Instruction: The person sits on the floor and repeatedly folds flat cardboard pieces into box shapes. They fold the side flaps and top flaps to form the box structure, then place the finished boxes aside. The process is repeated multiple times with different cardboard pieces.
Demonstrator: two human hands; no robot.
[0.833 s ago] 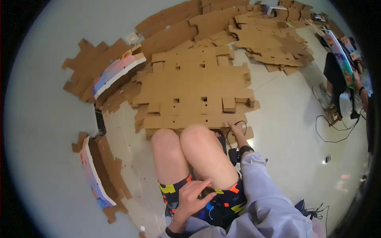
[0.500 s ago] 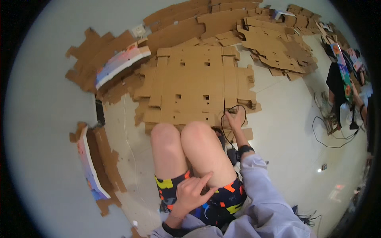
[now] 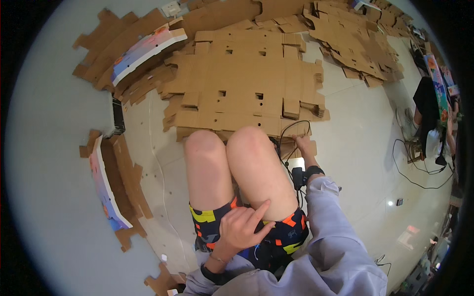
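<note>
My left hand [image 3: 243,227] lies on my right thigh, index finger and thumb stretched apart, holding nothing. At the near right corner of a stack of flattened cardboard boxes [image 3: 242,69], my right hand [image 3: 304,144] has its fingers drawn together on a thin black cable [image 3: 281,132]. The cable loops up over the cardboard edge and runs back down beside my right knee. Small dark holes and slots are cut in the top sheet. My fingertips are small here, so the exact grip is hard to see.
Printed cardboard trays [image 3: 148,52] stand at the left, one [image 3: 109,185] nearer me. More flattened cardboard [image 3: 353,42] lies far right. Another person's leg [image 3: 418,111] and a colourful printed piece [image 3: 437,84] are at the right, with a black cord [image 3: 419,185] on the floor.
My view has tilted, so the cardboard sits higher in the picture. My right hand has shifted a little right relative to my knees, and the cable loop has changed shape. My left hand stays put.
</note>
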